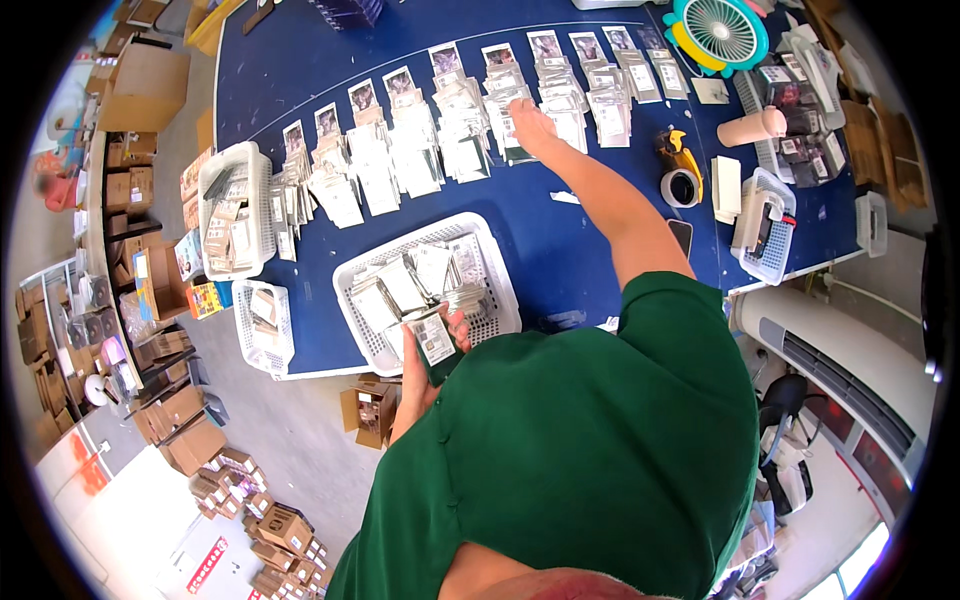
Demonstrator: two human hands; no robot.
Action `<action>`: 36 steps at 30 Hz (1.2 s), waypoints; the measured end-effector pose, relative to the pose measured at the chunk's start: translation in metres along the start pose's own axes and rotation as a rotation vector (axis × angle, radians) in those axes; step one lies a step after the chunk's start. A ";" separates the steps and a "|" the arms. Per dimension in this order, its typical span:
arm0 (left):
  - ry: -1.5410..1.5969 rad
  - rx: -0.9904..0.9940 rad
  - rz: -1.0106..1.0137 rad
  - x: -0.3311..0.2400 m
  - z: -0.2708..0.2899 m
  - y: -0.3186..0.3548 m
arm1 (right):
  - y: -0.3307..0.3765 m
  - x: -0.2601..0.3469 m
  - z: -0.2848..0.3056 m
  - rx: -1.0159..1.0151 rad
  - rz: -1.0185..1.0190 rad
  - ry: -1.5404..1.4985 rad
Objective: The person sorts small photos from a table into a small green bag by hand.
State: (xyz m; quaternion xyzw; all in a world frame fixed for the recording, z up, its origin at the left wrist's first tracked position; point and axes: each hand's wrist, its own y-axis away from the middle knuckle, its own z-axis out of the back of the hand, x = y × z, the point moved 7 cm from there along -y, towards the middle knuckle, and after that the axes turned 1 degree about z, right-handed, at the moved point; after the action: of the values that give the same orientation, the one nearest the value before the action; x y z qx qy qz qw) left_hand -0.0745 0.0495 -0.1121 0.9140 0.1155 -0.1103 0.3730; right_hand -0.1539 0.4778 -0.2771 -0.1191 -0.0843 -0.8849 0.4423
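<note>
Green shirt (600,430), both hands (413,375) (535,130) at pkts (435,338).

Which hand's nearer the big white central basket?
Left. Left hand is at the near edge of the basket, holding packets; right hand is past its far edge, at a packet stack.

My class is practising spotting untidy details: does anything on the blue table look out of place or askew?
Mildly, yes. A small white scrap lies loose on the blue table, apart from the overlapping rows of packets. Packets in the large white basket sit at mixed angles, less orderly than those rows. Nothing is plainly damaged.
</note>
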 end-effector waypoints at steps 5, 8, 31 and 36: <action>0.041 0.025 -0.036 -0.002 -0.007 0.010 | 0.004 0.007 0.002 0.019 -0.095 0.022; 0.013 0.095 -0.074 -0.006 -0.010 0.017 | 0.038 0.067 0.042 -0.052 0.066 -0.126; -0.338 0.430 -0.055 -0.006 -0.001 0.087 | 0.314 0.290 0.234 0.571 0.776 -0.837; -0.343 0.461 -0.064 -0.009 0.003 0.093 | 0.327 0.295 0.246 0.585 0.820 -0.801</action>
State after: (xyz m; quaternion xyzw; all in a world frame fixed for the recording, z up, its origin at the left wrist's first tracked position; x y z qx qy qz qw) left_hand -0.0562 -0.0183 -0.0503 0.9385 0.0516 -0.2983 0.1660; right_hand -0.0292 0.1206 0.0567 -0.3372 -0.4285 -0.4713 0.6932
